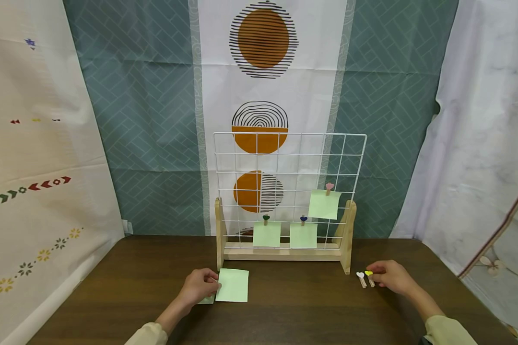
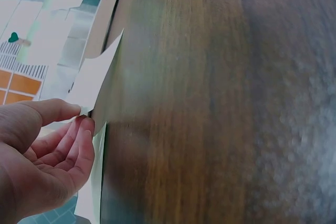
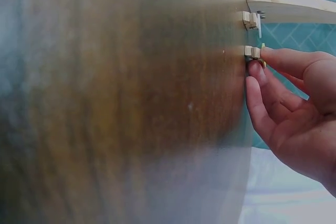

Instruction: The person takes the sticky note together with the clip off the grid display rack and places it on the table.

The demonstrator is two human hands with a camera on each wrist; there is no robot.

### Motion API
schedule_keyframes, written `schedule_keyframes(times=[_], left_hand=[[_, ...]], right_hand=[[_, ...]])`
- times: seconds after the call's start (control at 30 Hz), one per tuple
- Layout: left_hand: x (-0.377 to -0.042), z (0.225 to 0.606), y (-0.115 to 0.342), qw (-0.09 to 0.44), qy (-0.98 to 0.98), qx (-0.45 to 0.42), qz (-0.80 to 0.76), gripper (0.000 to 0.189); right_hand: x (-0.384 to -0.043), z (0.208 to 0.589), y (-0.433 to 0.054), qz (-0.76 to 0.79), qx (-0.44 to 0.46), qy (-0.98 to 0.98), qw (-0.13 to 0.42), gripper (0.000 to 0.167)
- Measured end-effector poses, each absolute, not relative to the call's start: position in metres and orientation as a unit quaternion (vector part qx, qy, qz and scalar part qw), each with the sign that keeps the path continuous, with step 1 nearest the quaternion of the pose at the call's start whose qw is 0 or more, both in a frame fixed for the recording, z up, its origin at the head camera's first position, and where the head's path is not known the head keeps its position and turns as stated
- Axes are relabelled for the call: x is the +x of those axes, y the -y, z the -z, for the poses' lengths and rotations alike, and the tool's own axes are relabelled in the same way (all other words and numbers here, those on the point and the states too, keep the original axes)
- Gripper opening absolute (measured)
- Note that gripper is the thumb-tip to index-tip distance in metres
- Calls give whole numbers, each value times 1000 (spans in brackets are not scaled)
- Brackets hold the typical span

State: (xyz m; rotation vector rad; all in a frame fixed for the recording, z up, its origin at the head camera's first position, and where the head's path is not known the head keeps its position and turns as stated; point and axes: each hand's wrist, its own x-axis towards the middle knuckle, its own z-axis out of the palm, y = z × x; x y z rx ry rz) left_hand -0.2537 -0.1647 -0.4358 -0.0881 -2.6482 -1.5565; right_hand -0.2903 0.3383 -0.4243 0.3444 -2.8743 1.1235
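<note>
Between thumb and fingertips, my left hand [image 1: 200, 286] pinches the left edge of a pale green paper square [image 1: 233, 285]. In the left wrist view that sheet [image 2: 93, 80] slants up from the dark table. Another green sheet [image 1: 206, 300] lies partly hidden beneath the hand. At the right, my right hand [image 1: 390, 276] pinches a small wooden clothespin with a yellow heart [image 1: 369, 273], thumb and finger at its heart end. A matching clothespin with a white heart [image 1: 360, 275] lies just left of it on the table.
A white wire grid [image 1: 290, 173] stands in a wooden base [image 1: 282, 254] at the back. Three green notes hang there, held by clothespins with a pink heart [image 1: 329, 186], a blue heart [image 1: 303, 219] and a green heart [image 1: 265, 218]. Patterned curtains [image 1: 151, 120] surround the table [image 1: 302, 311].
</note>
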Motion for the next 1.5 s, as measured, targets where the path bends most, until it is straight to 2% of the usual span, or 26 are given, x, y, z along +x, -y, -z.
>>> schedule_keyframes(times=[0.57, 1.03, 1.5], left_hand=[[-257, 436, 168, 65, 880, -13, 470, 9], [-257, 434, 170, 63, 889, -26, 453, 3], [-256, 430, 175, 68, 893, -28, 444, 10]], right_hand=[[-288, 422, -346, -374, 75, 924, 15, 26], [-290, 425, -347, -369, 74, 926, 14, 25], [-291, 426, -347, -362, 80, 929, 15, 24]])
